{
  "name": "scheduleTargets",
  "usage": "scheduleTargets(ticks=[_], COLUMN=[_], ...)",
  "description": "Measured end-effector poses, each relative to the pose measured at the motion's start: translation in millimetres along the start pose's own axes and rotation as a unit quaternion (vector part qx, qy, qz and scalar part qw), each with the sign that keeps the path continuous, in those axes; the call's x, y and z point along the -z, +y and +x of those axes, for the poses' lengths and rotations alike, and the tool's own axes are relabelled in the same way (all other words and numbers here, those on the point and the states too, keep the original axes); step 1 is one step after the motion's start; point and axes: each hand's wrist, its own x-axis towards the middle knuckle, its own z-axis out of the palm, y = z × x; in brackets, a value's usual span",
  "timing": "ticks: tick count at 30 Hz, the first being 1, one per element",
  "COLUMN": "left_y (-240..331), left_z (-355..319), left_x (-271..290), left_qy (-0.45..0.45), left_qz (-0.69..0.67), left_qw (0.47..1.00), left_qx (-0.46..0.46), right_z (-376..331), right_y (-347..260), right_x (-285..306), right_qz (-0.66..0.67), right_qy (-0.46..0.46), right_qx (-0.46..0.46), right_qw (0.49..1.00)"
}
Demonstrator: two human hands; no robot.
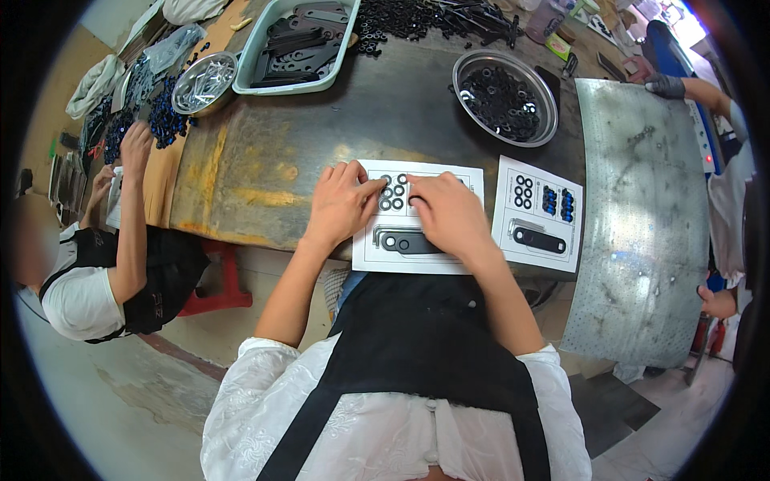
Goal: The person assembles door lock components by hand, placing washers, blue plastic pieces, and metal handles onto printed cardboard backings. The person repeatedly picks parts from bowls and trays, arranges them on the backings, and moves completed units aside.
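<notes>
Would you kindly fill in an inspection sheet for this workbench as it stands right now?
Surface: dark worn table with rusty yellow patches.
Job's things: white template sheet under both hands, black washers and a flat black bar on it.
Clutter: second filled sheet, steel bowl of washers, bowl of screws, tray of black plates.
Grips: left hand and right hand press on the sheet.
Cables: nothing seen.
Surroundings: co-workers either side, metal sheet at right.

Right hand [446, 210] covers part of the paper sheet [425, 255] and some black rings [392, 197]. Grip under either palm: can't tell. Sheet's lower edge hidden behind apron.
</notes>
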Motion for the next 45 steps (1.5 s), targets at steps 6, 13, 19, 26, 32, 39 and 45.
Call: scheduleTargets(ticks=[6, 13, 19, 26, 32, 39, 45], left_y=[14.3, 6.0, 14.2, 19.2, 64.5, 29.5, 16.3], left_z=[23.8, 20.9, 18.3, 44.4, 83.0, 41.5, 25.9], left_x=[-1.8, 1.0, 6.7, 9.4, 34.4, 28.9, 28.4], left_qy=[-0.014, -0.057, -0.09, -0.022, 0.026, 0.015, -0.015], left_qz=[-0.009, 0.01, 0.004, -0.061, -0.041, -0.023, -0.018], left_qw=[0.998, 0.997, 0.991, 0.99, 0.989, 0.997, 1.0], left_qx=[-0.065, -0.052, -0.095, -0.125, -0.141, -0.067, -0.016], right_z=[-86.9, -240.6, -402.1, -424.2, -414.4, -416.2, -418.7], right_y=[6.4, -0.1, -20.4, -25.9, 59.4, 39.9, 9.5], right_x=[99.7, 106.8, 91.6, 224.4, 269.6, 301.3, 289.8], right_qz=[0.498, 0.667, 0.508, -0.14, -0.19, -0.281, -0.244], right_qy=[0.095, 0.296, 0.497, 0.65, 0.663, 0.685, 0.722], right_qx=[-0.159, -0.366, -0.409, -0.363, -0.269, -0.324, -0.244], right_qw=[0.847, 0.577, 0.572, 0.652, 0.673, 0.589, 0.6])
